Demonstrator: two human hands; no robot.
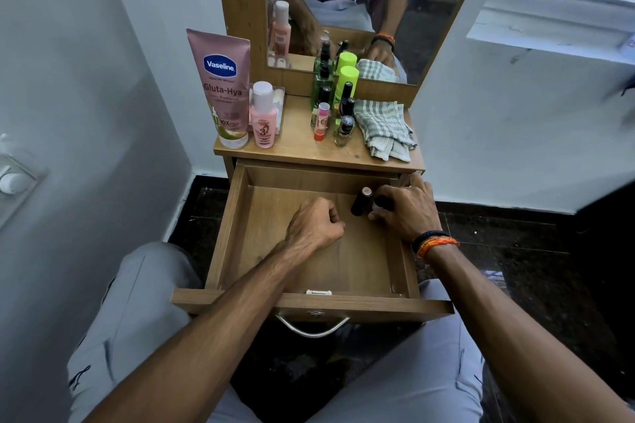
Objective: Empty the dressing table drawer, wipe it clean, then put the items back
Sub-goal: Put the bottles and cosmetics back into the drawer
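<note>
Both hands are in the pulled-out brown wooden drawer (237, 216). The left hand (314, 225) rests curled, holding nothing. The right hand (405, 208) grips a small dark cylinder, a dark tube with a pinkish cap (361, 201) just left of it, far right corner. The checked grey-white cloth (385, 129) lies on the tabletop.

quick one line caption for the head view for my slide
Both hands in the open drawer: right hand grips a dark tube beside a standing lipstick, left hand curled.
</note>
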